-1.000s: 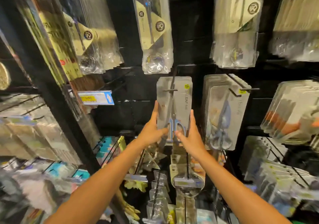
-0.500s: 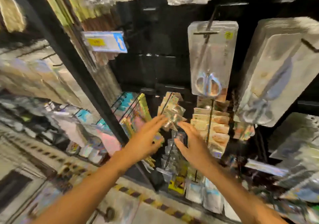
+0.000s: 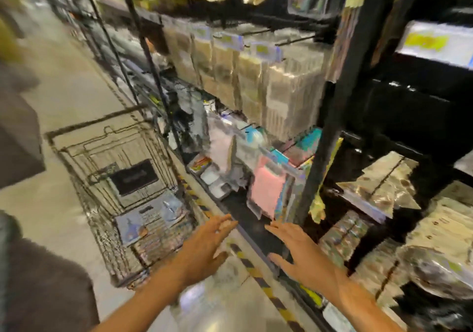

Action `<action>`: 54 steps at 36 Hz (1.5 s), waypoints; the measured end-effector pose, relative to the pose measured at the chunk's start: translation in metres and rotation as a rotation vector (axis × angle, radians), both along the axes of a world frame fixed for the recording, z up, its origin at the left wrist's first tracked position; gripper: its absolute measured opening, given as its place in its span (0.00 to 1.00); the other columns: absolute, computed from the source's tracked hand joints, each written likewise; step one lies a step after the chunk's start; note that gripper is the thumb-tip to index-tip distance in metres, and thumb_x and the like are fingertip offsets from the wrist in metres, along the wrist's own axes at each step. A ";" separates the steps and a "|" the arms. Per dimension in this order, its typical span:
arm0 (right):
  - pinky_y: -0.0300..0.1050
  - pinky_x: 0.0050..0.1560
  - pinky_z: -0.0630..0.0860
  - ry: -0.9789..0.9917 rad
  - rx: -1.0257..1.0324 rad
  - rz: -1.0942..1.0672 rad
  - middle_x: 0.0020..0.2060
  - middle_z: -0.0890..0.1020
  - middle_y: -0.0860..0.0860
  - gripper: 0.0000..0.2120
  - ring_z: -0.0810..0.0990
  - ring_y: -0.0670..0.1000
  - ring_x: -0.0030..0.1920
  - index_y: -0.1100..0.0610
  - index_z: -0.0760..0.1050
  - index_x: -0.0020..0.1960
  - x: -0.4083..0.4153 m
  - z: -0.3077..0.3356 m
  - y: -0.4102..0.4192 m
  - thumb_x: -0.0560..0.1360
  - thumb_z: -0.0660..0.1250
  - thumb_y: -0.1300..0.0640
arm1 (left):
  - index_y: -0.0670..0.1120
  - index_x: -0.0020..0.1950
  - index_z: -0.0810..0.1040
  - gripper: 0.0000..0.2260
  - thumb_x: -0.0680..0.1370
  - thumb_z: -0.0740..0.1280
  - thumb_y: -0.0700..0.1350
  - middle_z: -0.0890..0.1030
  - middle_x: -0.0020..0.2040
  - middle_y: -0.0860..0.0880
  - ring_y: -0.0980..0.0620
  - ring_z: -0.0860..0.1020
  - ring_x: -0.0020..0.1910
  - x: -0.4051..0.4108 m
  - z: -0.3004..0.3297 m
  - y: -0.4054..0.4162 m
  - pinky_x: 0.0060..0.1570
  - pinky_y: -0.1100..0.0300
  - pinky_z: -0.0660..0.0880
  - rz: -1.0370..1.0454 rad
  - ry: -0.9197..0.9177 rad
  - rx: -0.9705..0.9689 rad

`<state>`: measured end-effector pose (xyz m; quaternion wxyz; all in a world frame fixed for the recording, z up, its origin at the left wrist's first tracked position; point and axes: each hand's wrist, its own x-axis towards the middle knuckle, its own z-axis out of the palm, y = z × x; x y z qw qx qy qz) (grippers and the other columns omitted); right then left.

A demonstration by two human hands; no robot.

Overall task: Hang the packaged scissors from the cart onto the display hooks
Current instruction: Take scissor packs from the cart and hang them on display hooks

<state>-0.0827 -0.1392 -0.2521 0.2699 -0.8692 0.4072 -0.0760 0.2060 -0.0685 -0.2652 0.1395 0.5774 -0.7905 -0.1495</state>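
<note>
Restocking cycle resets: packaged scissors (image 3: pixel 151 219) now in view lie flat in the bottom of the wire cart (image 3: pixel 107 178), blue-handled pair showing through the pack, more packs stacked beneath, count unreadable through blur. A second ago both hands were up at the display, seating a pack on its hook; that pack stayed hung when the hands dropped away half a second ago. View has since swung down and left, so hook and hung pack are out of frame.

Left hand (image 3: pixel 204 247) is empty, fingers spread and relaxed, hovering just right of the cart's near corner, not touching it. Right hand (image 3: pixel 299 252) is likewise empty, fingers straight, over the striped floor edge (image 3: pixel 256 270) at the base of the shelving (image 3: pixel 330 132). Neither touches anything.

Read: one pack done, next pick starting. Left hand is nearer the stock; likely reaches in over the cart rim for the top pack.

Outward: shelving to the right carries hanging bagged goods, pink and teal packs low down, price tags (image 3: pixel 263 50) on hook ends. Dark shape at far left, unclear what. Heavy motion blur overall.
</note>
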 end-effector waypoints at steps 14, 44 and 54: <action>0.42 0.76 0.61 0.166 0.159 0.283 0.74 0.66 0.41 0.46 0.62 0.44 0.76 0.44 0.63 0.77 0.252 -0.051 0.047 0.69 0.43 0.20 | 0.58 0.81 0.53 0.32 0.79 0.50 0.67 0.50 0.81 0.58 0.49 0.50 0.81 0.230 -0.062 0.171 0.79 0.53 0.48 0.595 0.050 0.264; 0.46 0.75 0.60 0.321 0.220 0.307 0.73 0.69 0.43 0.27 0.64 0.49 0.76 0.46 0.63 0.77 0.481 -0.118 -0.088 0.81 0.64 0.44 | 0.49 0.77 0.70 0.36 0.81 0.39 0.67 0.71 0.76 0.48 0.44 0.68 0.76 0.367 -0.120 0.062 0.77 0.54 0.58 0.779 -0.028 0.489; 0.45 0.74 0.61 0.444 0.388 0.304 0.74 0.70 0.53 0.27 0.67 0.53 0.74 0.52 0.64 0.78 0.542 -0.192 -0.169 0.81 0.65 0.49 | 0.52 0.81 0.39 0.31 0.83 0.49 0.60 0.47 0.83 0.47 0.46 0.43 0.82 0.400 -0.187 -0.038 0.77 0.56 0.36 0.863 0.190 0.725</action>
